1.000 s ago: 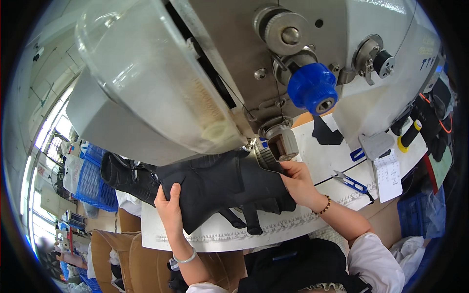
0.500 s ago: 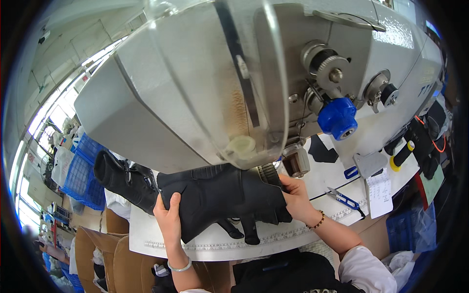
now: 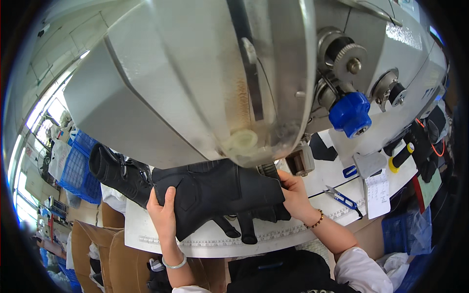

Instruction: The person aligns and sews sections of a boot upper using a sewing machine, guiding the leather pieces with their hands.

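Note:
A black glove (image 3: 210, 195) with finger-shaped parts lies under the head of a grey-white sewing machine (image 3: 195, 88). My left hand (image 3: 163, 212) grips its left edge, thumb on top and the other fingers mostly hidden beneath. At the right edge, beside a ribbed part, my right hand (image 3: 294, 198) is closed on the same glove. Two black finger tubes hang toward the table's front edge. Another black piece (image 3: 119, 173), with straps or lacing, reaches out to the left. The machine head hides the needle area.
Blue-handled thread snips (image 3: 343, 198), a notepad (image 3: 377, 196) and a black thread spool (image 3: 401, 157) sit on the white table (image 3: 195, 249), right of my right hand. Blue crates (image 3: 80, 168) stand at the left. An open cardboard box (image 3: 122, 259) is below the table's left side.
The view has shifted a little, with the machine head looming larger. Both hands still hold the glove, which appears slightly farther left and higher in the picture.

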A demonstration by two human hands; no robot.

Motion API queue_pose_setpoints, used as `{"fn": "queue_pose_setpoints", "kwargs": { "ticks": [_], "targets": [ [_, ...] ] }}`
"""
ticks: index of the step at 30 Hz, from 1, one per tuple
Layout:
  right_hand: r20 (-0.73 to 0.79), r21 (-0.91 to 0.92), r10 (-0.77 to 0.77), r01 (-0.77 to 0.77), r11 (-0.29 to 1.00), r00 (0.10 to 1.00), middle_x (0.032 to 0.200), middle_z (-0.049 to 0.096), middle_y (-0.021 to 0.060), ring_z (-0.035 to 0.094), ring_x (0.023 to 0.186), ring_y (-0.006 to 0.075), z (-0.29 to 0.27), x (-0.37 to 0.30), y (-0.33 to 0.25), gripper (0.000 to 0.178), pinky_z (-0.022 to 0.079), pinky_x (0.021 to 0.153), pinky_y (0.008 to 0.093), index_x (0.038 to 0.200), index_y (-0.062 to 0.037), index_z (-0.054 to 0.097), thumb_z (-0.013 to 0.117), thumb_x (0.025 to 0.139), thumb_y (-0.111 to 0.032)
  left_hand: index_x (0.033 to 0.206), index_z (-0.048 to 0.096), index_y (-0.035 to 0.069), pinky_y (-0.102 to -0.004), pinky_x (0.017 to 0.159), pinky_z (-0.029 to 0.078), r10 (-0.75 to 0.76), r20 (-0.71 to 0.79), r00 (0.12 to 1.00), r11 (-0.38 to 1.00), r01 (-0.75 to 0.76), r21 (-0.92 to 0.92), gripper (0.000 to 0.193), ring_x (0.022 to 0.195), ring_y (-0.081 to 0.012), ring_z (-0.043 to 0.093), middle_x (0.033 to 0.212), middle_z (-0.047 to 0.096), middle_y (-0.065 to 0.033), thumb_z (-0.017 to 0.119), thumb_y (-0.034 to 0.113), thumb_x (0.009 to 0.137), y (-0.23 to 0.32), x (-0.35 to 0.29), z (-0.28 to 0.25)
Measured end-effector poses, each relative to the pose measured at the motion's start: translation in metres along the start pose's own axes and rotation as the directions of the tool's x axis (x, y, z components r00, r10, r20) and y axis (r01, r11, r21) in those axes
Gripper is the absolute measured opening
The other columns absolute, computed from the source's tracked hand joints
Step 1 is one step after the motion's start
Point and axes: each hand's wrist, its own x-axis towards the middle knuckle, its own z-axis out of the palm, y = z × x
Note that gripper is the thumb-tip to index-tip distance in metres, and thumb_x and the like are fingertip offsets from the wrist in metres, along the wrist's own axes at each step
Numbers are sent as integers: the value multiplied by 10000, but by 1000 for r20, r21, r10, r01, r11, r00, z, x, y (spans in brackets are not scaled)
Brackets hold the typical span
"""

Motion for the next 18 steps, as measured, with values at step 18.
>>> {"fn": "queue_pose_setpoints", "kwargs": {
  "ticks": [18],
  "targets": [
    [74,-32,-54,57,998,996,883,558,-29,452,823,13,-1,-5,-1,178,401,716,178,1004,23,545,576,868,-87,925,573,-35,-247,722,453,87,-24,996,996,-87,20,241,754,-127,555,836,616,-66,681,108,764,17,-4,1]
  ]
}}
